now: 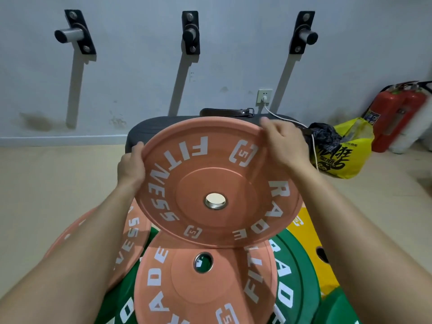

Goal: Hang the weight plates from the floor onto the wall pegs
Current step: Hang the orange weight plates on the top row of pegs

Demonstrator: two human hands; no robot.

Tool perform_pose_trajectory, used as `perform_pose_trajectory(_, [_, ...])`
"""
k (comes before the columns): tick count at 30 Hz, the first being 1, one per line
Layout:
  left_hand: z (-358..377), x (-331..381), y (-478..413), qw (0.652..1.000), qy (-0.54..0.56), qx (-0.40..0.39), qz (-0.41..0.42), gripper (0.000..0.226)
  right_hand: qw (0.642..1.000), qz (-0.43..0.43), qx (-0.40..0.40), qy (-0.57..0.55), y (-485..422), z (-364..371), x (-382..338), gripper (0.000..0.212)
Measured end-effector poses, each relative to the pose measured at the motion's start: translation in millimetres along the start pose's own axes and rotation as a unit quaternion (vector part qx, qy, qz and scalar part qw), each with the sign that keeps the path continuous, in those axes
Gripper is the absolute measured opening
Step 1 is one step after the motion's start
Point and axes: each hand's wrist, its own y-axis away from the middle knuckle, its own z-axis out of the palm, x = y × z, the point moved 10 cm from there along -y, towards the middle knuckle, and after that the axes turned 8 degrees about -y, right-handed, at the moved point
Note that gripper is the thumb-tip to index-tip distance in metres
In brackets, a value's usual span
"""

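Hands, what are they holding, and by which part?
The lifted pink plate, held by its rim: left hand on the left edge, right hand on the upper right edge.

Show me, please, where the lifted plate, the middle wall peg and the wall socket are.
lifted plate (210, 181): head view, face above the centre hole
middle wall peg (189, 35): head view, its dark end
wall socket (264, 95): head view, its white faceplate
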Motion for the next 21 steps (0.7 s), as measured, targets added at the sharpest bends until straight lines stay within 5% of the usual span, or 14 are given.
perform_pose_trajectory(5, [-29.2, -47.4, -1.4, 0.995, 0.002, 0.102, -0.023, 0.048, 0.923, 0.315, 0.07, -0.212, 100.3, 45.2, 192.0, 0.029])
perform_pose_trajectory(9, [-47.2, -84.6, -2.3, 0.987, 0.007, 0.154, -0.047, 0.056, 0.862, 0.361, 0.165, -0.315, 123.9, 80.4, 210.2, 0.033])
perform_pose_trajectory(16, [-57.8, -95.5, 10.8, 0.978, 0.082, 0.153, -0.12, 0.05, 0.87, 0.387, 0.199, -0.234, 113.9, 71.6, 174.1, 0.03])
perform_pose_trajectory(21, [-89.7, -81.8, 31.9, 0.971, 0.085, 0.16, -0.157, 0.045, 0.843, 0.435, 0.227, -0.22, 131.9, 62.4, 147.3, 0.035])
